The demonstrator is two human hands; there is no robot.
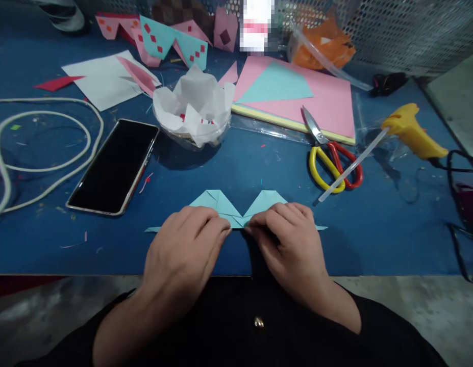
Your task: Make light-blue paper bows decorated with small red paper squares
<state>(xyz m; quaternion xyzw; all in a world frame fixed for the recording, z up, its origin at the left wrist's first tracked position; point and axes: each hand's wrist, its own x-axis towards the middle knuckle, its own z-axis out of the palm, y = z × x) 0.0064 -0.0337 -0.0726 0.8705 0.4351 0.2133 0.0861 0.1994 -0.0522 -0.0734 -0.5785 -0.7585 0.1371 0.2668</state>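
Note:
A folded light-blue paper (221, 201) lies near the front edge of the table, with two raised humps, a V-shaped notch between them and a thin point sticking out at each side. My left hand (188, 244) is closed over its left half, the thumb and fingertips pressed together at the lower edge beside the notch. On the right half, my right hand (290, 239) pinches the same lower edge close to the middle. Both palms hide much of the paper's outer parts.
A phone (116, 165) and white cable (94, 109) lie left. Behind are a paper-lined bowl (192, 112), pink sheets (331, 102), and folded pink and blue paper shapes (155, 41). Scissors (326, 148) and a yellow glue gun (412, 132) with glue stick lie right, on the blue table (259, 163).

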